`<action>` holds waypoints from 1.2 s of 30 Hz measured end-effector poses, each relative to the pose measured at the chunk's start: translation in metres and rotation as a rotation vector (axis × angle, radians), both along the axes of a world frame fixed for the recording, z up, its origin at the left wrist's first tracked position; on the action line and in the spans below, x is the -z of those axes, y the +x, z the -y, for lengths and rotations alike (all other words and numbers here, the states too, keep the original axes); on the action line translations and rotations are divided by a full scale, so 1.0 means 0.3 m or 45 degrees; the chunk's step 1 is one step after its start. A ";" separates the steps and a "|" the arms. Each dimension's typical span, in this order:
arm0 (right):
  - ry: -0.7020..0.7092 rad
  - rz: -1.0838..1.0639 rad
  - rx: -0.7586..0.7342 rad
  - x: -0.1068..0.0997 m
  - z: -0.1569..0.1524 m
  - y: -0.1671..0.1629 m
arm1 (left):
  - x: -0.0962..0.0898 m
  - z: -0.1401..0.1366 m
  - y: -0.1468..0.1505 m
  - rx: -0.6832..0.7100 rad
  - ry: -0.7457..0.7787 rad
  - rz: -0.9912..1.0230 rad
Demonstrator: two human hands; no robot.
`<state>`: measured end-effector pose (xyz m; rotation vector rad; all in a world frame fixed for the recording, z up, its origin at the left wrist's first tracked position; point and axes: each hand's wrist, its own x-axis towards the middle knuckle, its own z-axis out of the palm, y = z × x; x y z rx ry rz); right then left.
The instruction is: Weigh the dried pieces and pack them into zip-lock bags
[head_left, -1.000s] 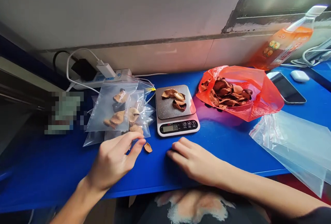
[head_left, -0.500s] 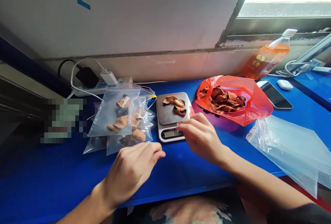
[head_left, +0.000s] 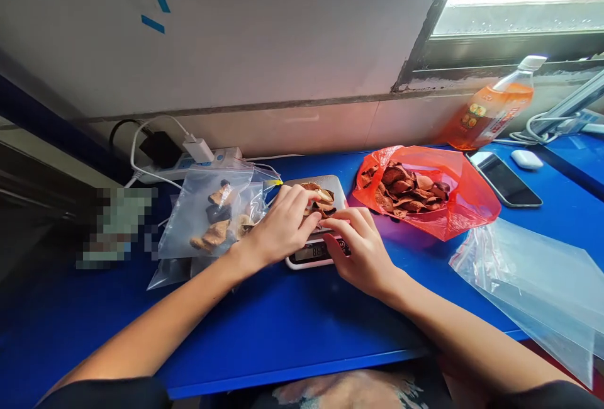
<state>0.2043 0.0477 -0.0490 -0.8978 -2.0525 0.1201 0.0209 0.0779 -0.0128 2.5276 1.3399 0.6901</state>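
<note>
A small white kitchen scale (head_left: pixel 309 262) with a metal plate stands on the blue table, its display partly covered by my fingers. Several curled brown dried slices (head_left: pixel 325 196) lie on the plate. From the left, my left hand (head_left: pixel 289 223) reaches over the scale, thumb and forefinger closed around the slices. My right hand (head_left: pixel 356 242) is at the scale's front right, fingertips by the nearest slice, thumb and forefinger apart with nothing visible between them. On the left lie clear zip bags (head_left: pixel 182 223) holding dried pieces. A red plastic bag (head_left: pixel 472 204) of dried slices (head_left: pixel 406 189) sits to the right.
Unfilled clear zip bags (head_left: pixel 542 270) lie at the right, over the table's front edge. Behind them are a phone (head_left: pixel 507 179), a white earbud case (head_left: pixel 527 159) and an orange drink bottle (head_left: pixel 495 110). A power strip (head_left: pixel 226 157) with chargers and cables runs along the wall.
My left hand has moved up and right from the table in front onto the slices on the scale. My right hand has stayed by the scale, and its thumb has parted from the forefinger.
</note>
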 end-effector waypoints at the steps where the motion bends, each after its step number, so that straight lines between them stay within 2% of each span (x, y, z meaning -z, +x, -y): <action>1: -0.005 -0.001 -0.012 -0.001 0.001 -0.004 | 0.001 0.001 -0.003 0.038 -0.045 0.103; 5: -0.020 0.016 -0.034 -0.006 0.017 -0.013 | -0.018 0.010 -0.033 0.072 -0.195 0.455; 9: -0.039 -0.018 -0.057 -0.016 0.026 -0.011 | -0.055 0.043 -0.086 -0.089 -0.102 0.577; 13: -0.030 -0.104 -0.067 -0.041 0.002 0.015 | -0.065 0.088 -0.151 -0.176 0.118 0.283; 16: -0.001 -0.172 0.002 -0.069 -0.026 0.055 | -0.052 0.104 -0.192 -0.233 0.241 0.050; 20: 0.039 -0.254 0.120 -0.091 -0.047 0.098 | -0.041 0.094 -0.178 -0.269 0.136 -0.443; 22: 0.038 -0.261 0.125 -0.091 -0.048 0.101 | -0.040 0.086 -0.147 -0.240 0.081 -0.702; 24: 0.022 -0.237 0.100 -0.088 -0.044 0.094 | -0.037 0.082 -0.122 -0.225 0.052 -0.844; 36: -0.053 -0.159 0.009 -0.080 -0.043 0.081 | -0.019 0.103 -0.143 -0.308 0.034 -0.904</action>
